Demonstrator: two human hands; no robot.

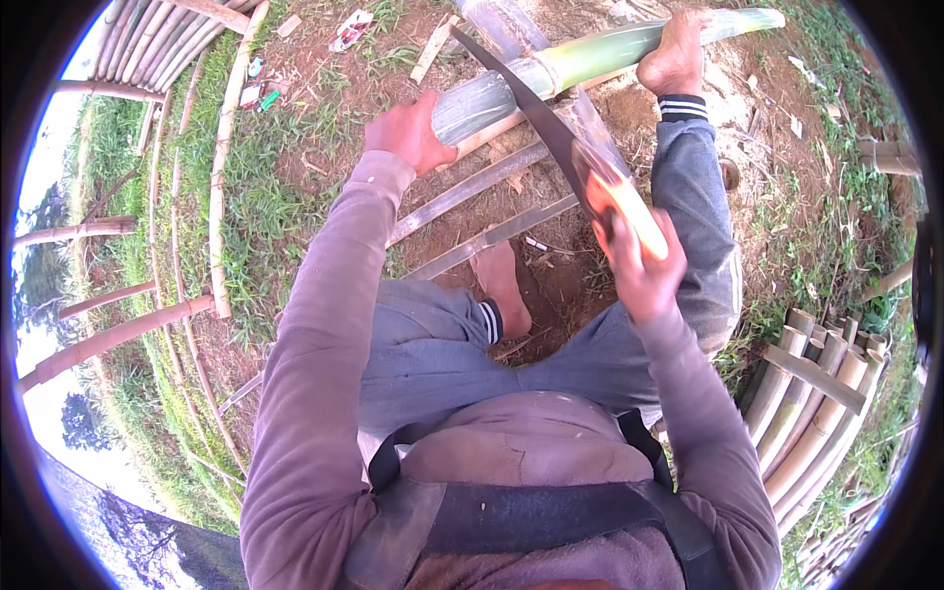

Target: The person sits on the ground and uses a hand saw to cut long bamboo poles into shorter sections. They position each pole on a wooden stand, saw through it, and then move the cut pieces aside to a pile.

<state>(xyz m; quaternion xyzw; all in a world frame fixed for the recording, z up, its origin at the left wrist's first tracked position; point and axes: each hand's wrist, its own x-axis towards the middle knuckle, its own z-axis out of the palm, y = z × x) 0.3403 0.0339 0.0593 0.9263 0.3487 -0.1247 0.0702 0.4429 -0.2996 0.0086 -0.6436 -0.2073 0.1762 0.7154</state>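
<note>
A thick green bamboo pole (pixel 605 57) lies slantwise in front of me, its whitish-grey end to the left. My left hand (pixel 411 133) is closed around that end. In my right hand (pixel 644 261) is the handle of a handsaw (pixel 547 126), its dark, slightly curved blade crossing the pole and pointing away to the upper left. From this angle I cannot tell how deep the blade sits in the bamboo. My bare right foot (pixel 677 54) presses on the pole farther right. Split bamboo strips (pixel 467 193) lie beneath and nearer to me.
Pale sawdust and chips cover the soil around the pole. My left foot (pixel 500 285) rests on the ground near the strips. A bundle of bamboo poles (pixel 811 393) stands at the right. Along the left runs a bamboo rail frame (pixel 221 187), with small litter (pixel 352 29) on the grass.
</note>
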